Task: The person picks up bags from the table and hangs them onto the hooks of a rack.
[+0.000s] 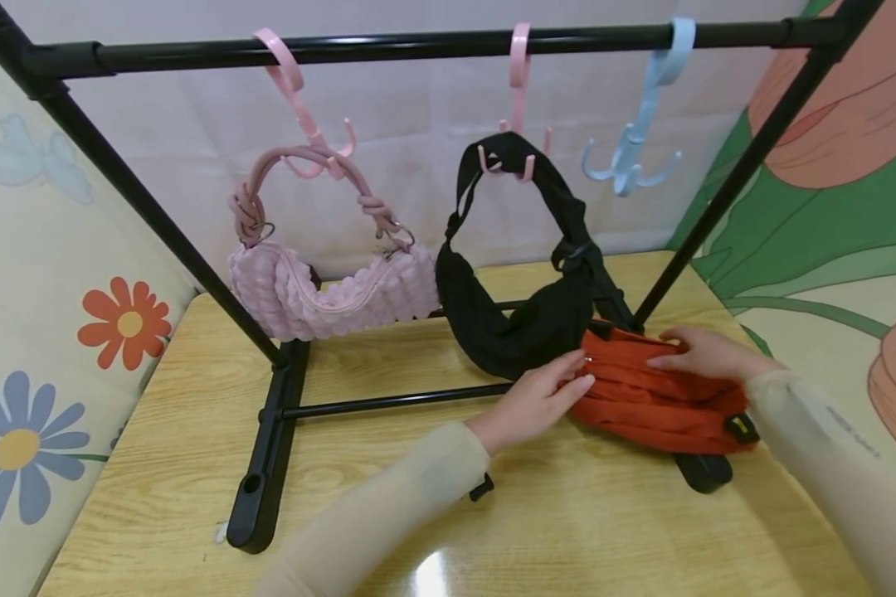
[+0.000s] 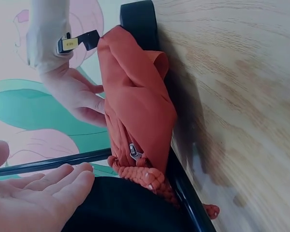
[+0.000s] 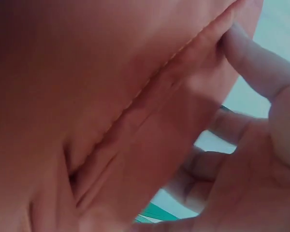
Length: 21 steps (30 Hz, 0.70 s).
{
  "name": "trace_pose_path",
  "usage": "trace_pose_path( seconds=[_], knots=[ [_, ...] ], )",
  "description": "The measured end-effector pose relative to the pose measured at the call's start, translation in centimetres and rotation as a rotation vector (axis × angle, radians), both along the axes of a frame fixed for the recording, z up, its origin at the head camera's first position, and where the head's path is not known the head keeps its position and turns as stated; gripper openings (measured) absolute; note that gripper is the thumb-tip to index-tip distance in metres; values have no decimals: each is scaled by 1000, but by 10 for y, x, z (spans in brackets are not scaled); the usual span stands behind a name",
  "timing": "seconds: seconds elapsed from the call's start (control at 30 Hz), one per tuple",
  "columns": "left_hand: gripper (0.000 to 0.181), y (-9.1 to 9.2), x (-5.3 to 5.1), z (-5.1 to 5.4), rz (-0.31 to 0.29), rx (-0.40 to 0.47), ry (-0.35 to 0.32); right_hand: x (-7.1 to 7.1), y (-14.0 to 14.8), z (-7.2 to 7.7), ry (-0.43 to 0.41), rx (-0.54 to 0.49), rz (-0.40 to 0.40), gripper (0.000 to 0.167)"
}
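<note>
An orange-red fabric bag [image 1: 642,414] lies over the right foot of the rack. My right hand [image 1: 705,352] grips its upper edge; in the right wrist view the thumb [image 3: 253,60] presses the cloth while the other fingers reach behind. Near the bag's left end is my left hand [image 1: 533,402], its fingers fairly straight. The left wrist view shows this left hand [image 2: 48,198] holding nothing, beside a black bag [image 2: 121,208]. A metal zip pull [image 2: 134,151] and a braided red strap [image 2: 137,176] show at the red bag's end.
A black rack bar [image 1: 418,47] carries two pink hooks and one blue hook [image 1: 630,153]. From the pink ones hang a ruffled pink bag [image 1: 328,298] and the black bag [image 1: 493,332]. A lower crossbar [image 1: 396,403] runs above the wooden table [image 1: 157,464].
</note>
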<state>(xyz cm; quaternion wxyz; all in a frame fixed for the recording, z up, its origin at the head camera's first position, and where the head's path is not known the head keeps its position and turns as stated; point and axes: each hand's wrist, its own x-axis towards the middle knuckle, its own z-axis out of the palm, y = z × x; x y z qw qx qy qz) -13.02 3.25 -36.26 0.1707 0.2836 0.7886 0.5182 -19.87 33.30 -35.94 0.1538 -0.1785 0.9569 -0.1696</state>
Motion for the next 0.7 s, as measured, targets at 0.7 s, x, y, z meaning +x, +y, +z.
trace_pose_path(
  seconds=[0.7],
  knots=[
    [60,25,-10,-3,69,-58,10,2,0,12,-24,-110,-68,31]
  ],
)
